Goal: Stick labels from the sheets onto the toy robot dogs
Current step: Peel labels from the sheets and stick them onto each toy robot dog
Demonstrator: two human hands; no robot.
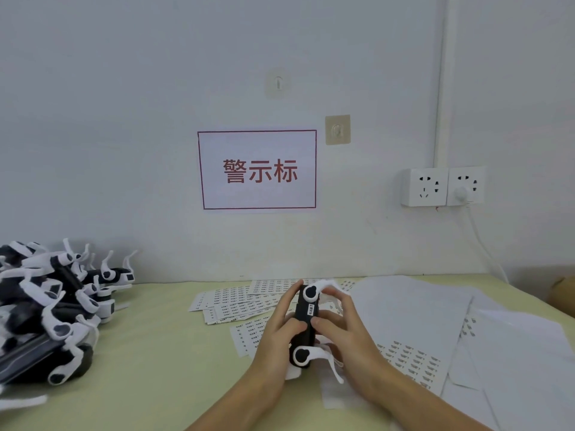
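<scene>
Hands (280, 329) round black-white labelled dog (306, 325)

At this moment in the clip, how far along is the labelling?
In hand: both hands, left hand and right hand, grip one toy robot dog, which already bears a white label on its black body. Left to do: a pile of robot dogs waits at the table's left; I cannot tell whether any are labelled. Label sheets behind the hands carry many labels.

head view | worn, faces forward and slightly down | near table (149, 353) | wall (155, 88) straight ahead
</scene>
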